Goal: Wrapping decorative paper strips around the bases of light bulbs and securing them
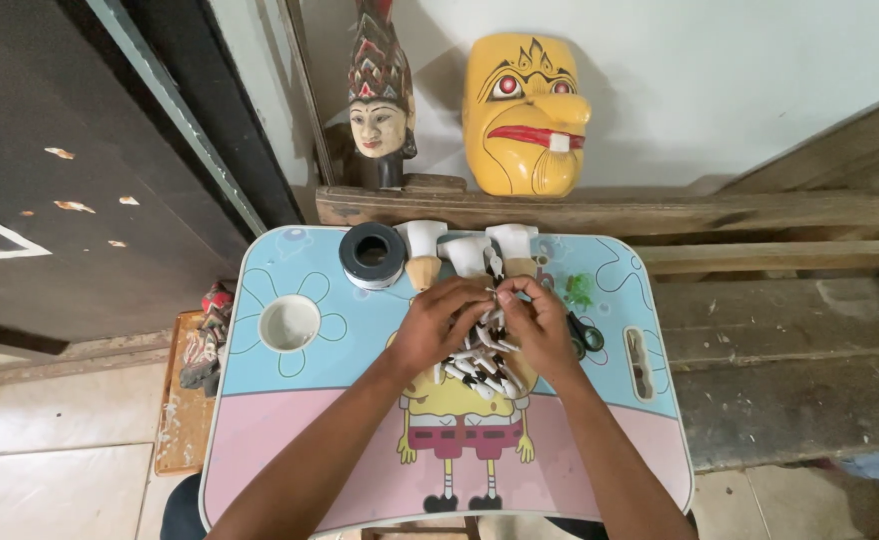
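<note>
My left hand [440, 322] and my right hand [538, 328] meet over the middle of a small blue and pink cartoon lap table [290, 420]. Both pinch at a bunch of small white pieces with dark tips [482, 366] that fans out beneath my fingers. One white piece sticks up between my fingertips. Three white and tan carved pieces [468, 252] stand just beyond my hands at the table's far edge.
A roll of black tape [372, 254] lies at the table's far left, a round white cup recess [289, 323] on the left. Scissors [586, 335] and a green bit [579, 290] sit right of my hands. A yellow mask [525, 112] and puppet head [380, 100] stand on a wooden ledge.
</note>
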